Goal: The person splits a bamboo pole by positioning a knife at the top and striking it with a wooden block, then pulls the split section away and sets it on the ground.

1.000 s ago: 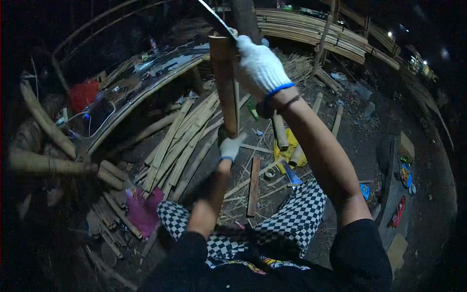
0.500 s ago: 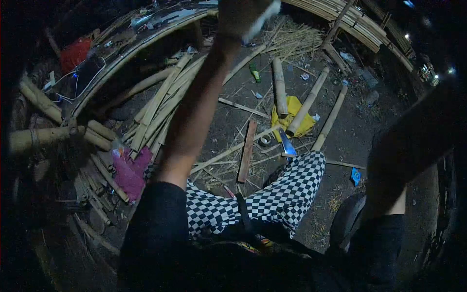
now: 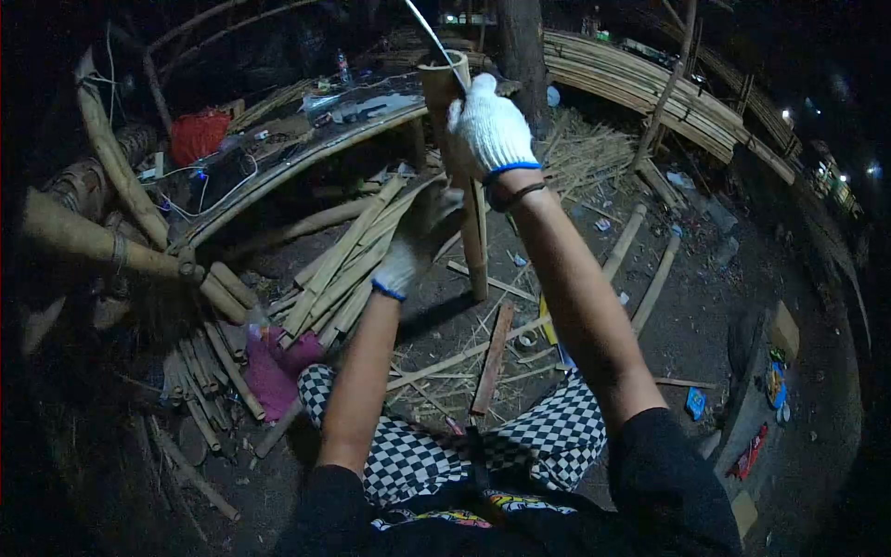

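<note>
1. The left hand (image 3: 415, 249), in a white glove, is blurred. It sits just left of the upright bamboo pole (image 3: 475, 243) with its fingers raised, and I cannot tell whether it grips the pole or only hovers beside it.
2. The right hand (image 3: 490, 130), also gloved, is closed tight around the handle of a blade (image 3: 429, 28). The glove hides the handle, and the blade's tip is cut off at the top edge.
3. The pole stands on the dirt floor in front of the person's knees. Its hollow top is level with the right hand, and the blade lies across that rim. The right hand covers part of the pole.
4. The edges of the view are nearly black, so the far left and right are hard to read.
5. A red bag-like holder (image 3: 198, 136) sits on the cluttered table (image 3: 278, 181); its contents do not show.
6. A cardboard box (image 3: 785, 330) lies at the right, and what is inside cannot be seen.
7. Split bamboo slats (image 3: 342, 265) lie heaped on the floor left of the pole, and a wooden plank (image 3: 492, 348) lies nearer the checked trousers (image 3: 548, 436).
</note>
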Action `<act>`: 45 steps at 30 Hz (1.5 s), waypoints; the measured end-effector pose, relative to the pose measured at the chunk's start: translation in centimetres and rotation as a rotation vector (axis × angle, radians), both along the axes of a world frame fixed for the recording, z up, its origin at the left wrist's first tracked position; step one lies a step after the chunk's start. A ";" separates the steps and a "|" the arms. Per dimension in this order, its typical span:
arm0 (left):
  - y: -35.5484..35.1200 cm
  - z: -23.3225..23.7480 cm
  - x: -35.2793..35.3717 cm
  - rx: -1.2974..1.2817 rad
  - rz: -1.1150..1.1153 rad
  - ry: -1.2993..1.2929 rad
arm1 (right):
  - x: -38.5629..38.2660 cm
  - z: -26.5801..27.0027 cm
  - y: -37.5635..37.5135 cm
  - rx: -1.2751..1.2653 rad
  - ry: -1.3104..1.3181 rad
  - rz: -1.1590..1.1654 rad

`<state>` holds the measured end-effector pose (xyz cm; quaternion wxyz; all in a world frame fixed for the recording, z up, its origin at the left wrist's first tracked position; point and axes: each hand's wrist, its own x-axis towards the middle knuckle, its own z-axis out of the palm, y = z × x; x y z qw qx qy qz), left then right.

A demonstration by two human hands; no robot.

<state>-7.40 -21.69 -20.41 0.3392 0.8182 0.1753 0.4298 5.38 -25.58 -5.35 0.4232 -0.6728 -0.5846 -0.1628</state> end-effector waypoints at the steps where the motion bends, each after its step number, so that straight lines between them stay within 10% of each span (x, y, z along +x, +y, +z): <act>1: -1.1 2.1 0.8 0.026 -0.015 -0.021 | -0.2 -0.1 0.0 -0.042 0.045 0.012; 7: 3.9 -3.7 8.4 0.364 0.506 -0.080 | 1.2 -0.8 -2.2 0.034 0.180 0.380; 11: 1.7 4.8 3.0 -0.184 0.300 -0.417 | 10.2 -1.4 -7.5 0.037 0.132 0.237; 12: 3.5 5.3 0.2 0.174 0.226 -0.236 | 12.5 -3.1 -8.8 0.123 0.085 0.173; 16: 8.7 10.3 -2.9 -0.475 0.289 -0.413 | 28.3 -20.8 -8.1 -0.134 0.147 -0.154; 18: 13.5 11.6 -4.0 -0.533 0.392 -0.562 | 34.7 -30.8 -8.3 -0.647 0.292 -0.354; 23: 16.3 13.3 -4.5 -0.461 0.537 -0.416 | 34.7 -49.6 -8.1 -1.431 0.382 -0.057; 25: 20.4 13.8 -7.2 -0.521 0.474 -0.326 | 33.9 -69.7 -5.8 -1.294 0.446 0.018; 27: 20.7 14.6 -7.1 -0.556 0.415 -0.262 | 28.5 -75.7 -5.5 -1.178 1.359 0.561; 31: 18.4 14.2 -4.6 -0.391 0.590 -0.240 | 9.6 -66.8 -3.7 -1.015 0.950 -0.547; 35: 18.9 14.5 -3.7 -0.389 0.599 -0.240 | 5.2 -65.0 -2.3 -1.154 0.936 -0.878; 37: 19.4 14.5 -4.6 -0.495 0.332 -0.110 | 5.4 -70.9 -2.0 -1.123 0.958 -0.838; 38: 15.8 13.5 0.8 -0.368 0.744 -0.244 | 6.1 -70.0 -2.0 -1.115 0.952 -0.836; 41: 12.4 13.3 3.4 -0.391 0.787 -0.330 | 8.7 -67.5 -4.8 -1.067 1.179 -0.570; 42: 14.5 13.2 -0.7 -0.498 0.371 -0.198 | 8.9 -69.9 -5.0 -0.936 1.264 -0.410; 45: 12.2 13.0 -0.2 -0.503 0.374 -0.190 | 10.5 -66.9 -3.7 -0.974 1.239 -0.191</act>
